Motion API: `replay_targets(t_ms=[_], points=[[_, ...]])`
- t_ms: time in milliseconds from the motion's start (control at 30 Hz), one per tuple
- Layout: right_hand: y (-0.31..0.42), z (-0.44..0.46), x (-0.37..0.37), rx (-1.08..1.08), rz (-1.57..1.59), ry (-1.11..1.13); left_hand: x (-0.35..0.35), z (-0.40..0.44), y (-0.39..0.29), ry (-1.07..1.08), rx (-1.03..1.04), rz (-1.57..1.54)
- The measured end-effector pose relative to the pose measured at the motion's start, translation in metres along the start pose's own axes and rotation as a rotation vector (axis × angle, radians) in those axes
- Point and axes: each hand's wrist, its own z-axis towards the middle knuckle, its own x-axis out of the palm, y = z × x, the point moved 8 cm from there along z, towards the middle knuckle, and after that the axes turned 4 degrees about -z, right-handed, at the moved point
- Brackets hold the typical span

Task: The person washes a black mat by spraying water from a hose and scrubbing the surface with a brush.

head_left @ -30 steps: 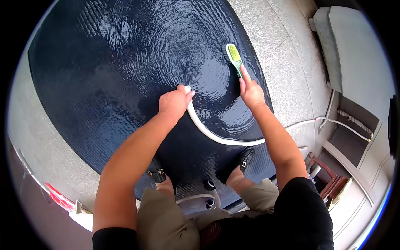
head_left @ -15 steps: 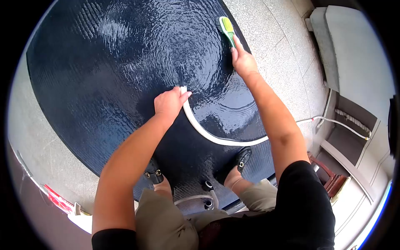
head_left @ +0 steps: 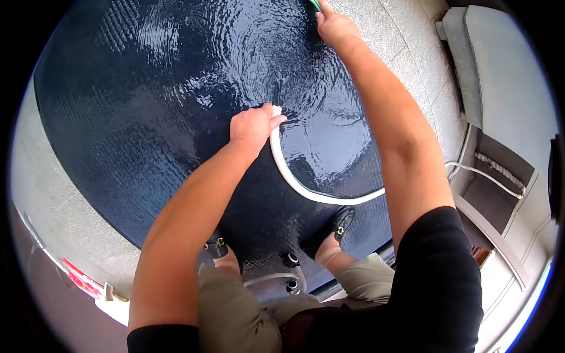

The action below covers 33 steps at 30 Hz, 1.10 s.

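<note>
My left hand (head_left: 253, 126) is closed around the end of a white hose (head_left: 306, 191), which points away from me. Water runs from its mouth and ripples across a dark, ribbed mat (head_left: 118, 147). At the top of the view, my right hand (head_left: 336, 26) grips the green handle of a scrub brush (head_left: 313, 5) near the mat's right edge. The brush's head lies outside the frame. From my left hand the hose curves down and to the right, then passes behind my right forearm.
My black shoes (head_left: 342, 222) stand on the mat. Speckled floor tiles (head_left: 406, 70) border it at the right. Further right are a pale grey panel (head_left: 506, 70) and a recess with a thin white hose (head_left: 488, 176). A red-and-white object (head_left: 85, 279) sits at lower left.
My right hand has moved the brush up and slightly left, taking its head out of view. My left hand has shifted the hose end a little right and up.
</note>
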Motion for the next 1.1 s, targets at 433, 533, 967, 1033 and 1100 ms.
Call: replay_targets(t_ms=[433,533,967,1033,1100], points=[[-0.126,-0.229,0.069,-0.018,0.097,0.036,0.000,-0.002,0.001,0.012,-0.006,-0.046],[-0.076,-0.151,0.051,-0.087,0.039,0.031,0.000,0.000,0.001,0.030,-0.019,-0.035],[-0.057,-0.166,0.059,0.047,0.104,0.095,0.004,-0.001,0.007,0.039,-0.067,-0.087],[-0.073,-0.235,0.071,0.018,0.145,0.089,-0.003,-0.007,0.009,-0.052,-0.079,0.031],[-0.067,-0.290,0.074,-0.019,0.143,0.158,-0.009,-0.021,0.020,-0.010,-0.126,-0.028]])
